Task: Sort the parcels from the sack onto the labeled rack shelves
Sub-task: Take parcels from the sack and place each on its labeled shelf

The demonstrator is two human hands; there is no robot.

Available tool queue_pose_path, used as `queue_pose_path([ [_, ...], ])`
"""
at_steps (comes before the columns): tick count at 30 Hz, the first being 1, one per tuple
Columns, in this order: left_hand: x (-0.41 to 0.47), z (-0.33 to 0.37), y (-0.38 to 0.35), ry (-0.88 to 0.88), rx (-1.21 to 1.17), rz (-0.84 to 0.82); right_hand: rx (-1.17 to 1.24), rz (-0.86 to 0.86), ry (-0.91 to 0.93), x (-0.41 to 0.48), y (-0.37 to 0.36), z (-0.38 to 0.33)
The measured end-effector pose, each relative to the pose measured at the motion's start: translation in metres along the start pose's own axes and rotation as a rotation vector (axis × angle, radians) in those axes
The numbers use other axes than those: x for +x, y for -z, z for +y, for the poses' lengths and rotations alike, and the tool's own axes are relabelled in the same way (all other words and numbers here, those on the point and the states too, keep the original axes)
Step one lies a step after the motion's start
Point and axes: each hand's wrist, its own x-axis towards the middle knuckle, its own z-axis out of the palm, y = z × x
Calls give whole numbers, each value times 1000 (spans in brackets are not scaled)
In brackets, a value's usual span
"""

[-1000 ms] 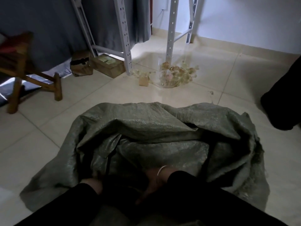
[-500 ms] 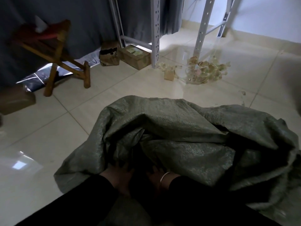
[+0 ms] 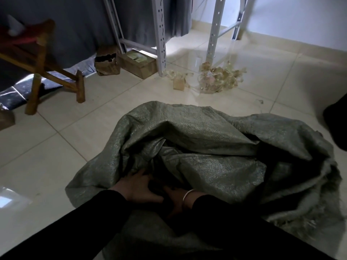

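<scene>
Black sleeves run up from the bottom edge to both hands at the mouth of the sack [image 3: 206,139], lower centre of frame. Of the two, the left hand [image 3: 138,186] shows best: fingers spread, laid over the fold at the left lip of the dark opening, pinching nothing visible. On the right hand [image 3: 175,200], pale bracelet [image 3: 187,196] at the wrist, only the back shows. Its fingers are lost in shadow, so I cannot tell whether they are spread or closed round something. Change over the last second: both hands were sunk to the wrist in the fabric at the very bottom of the frame. Now they sit higher and more exposed, and the view has swung so the sack lies right of centre. Reading: still feeling about inside. No parcel has surfaced, so the sorting step in hand is the fetch, not the placing. The interior is too dark to say what remains. Outward: sack slumped and creased on the pale tiled floor [image 3: 56,166]. Beyond it, upper centre, a rack upright [image 3: 161,34] stands on the tiles with a cardboard box [image 3: 138,63] just beside its foot and a torn box [image 3: 107,61] to the left. Both are on the floor, not on a shelf. No shelves or labels are in frame. Crumpled clear wrapping [image 3: 219,79] lies right of the upright. Wooden stool [image 3: 41,59] at upper left.
</scene>
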Motion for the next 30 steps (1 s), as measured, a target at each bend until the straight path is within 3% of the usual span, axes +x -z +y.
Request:
queue_pose_path([
  [6, 6, -1, 5, 25, -182, 156, 87, 34, -44, 4, -1, 6],
  [11, 6, 6, 14, 124, -405, 377, 320, 257, -28, 5, -1, 10],
  [16, 18, 13, 15, 168, -461, 366, 350, 414, 29, -1, 7, 12],
  [19, 15, 19, 17, 162, -550, 470, 379, 453, -24, -6, 12, 18],
  [22, 16, 11, 22, 141, -739, 608, 405, 456, -80, -13, 18, 26],
  [30, 19, 13, 38, 267, -1371, 531, 689, 604, -49, -16, 21, 39],
])
